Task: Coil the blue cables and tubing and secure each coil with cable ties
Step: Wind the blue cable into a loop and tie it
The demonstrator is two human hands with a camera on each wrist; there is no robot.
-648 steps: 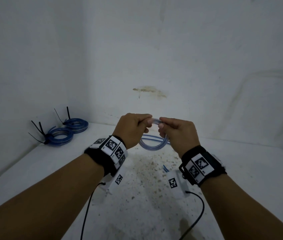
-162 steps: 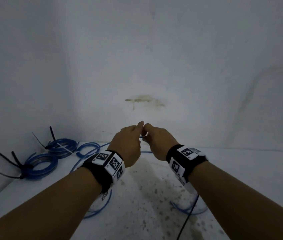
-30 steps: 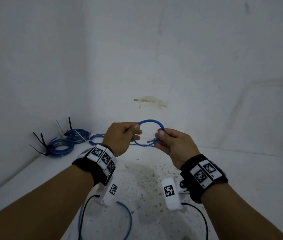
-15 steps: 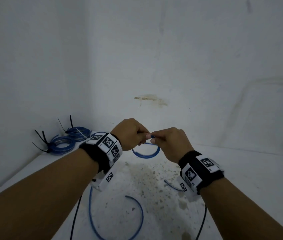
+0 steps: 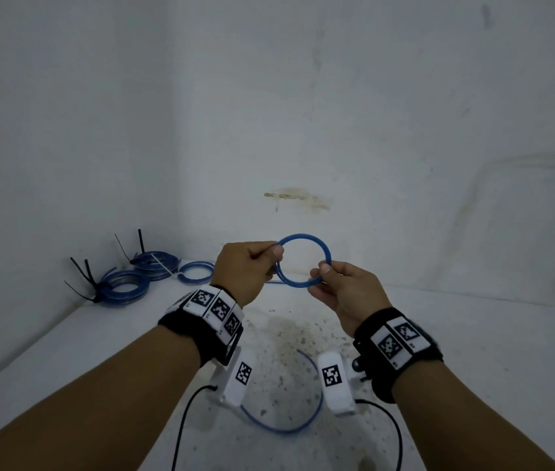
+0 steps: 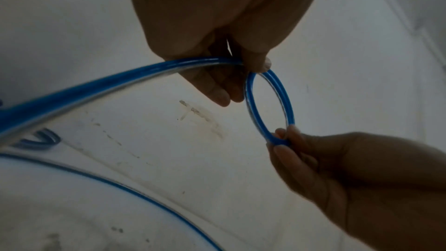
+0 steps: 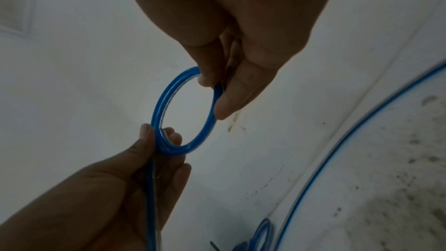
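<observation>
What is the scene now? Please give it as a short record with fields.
surface: white table in a corner
held item: blue tubing loop, raised above the table
left hand: pinches the loop's left side
right hand: pinches the loop's right side
loose part: tubing tail lies curved on the table
finished coils: two coils with black ties, one with a white tie
tie on held loop: none visible

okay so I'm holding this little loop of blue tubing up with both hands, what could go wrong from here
1. The loop is held only by pinches of the left hand and right hand; no tie is on it, so it may spring open if either slips.
2. The loose tail curls on the table under your wrists and could snag on the wrist camera cords.
</observation>
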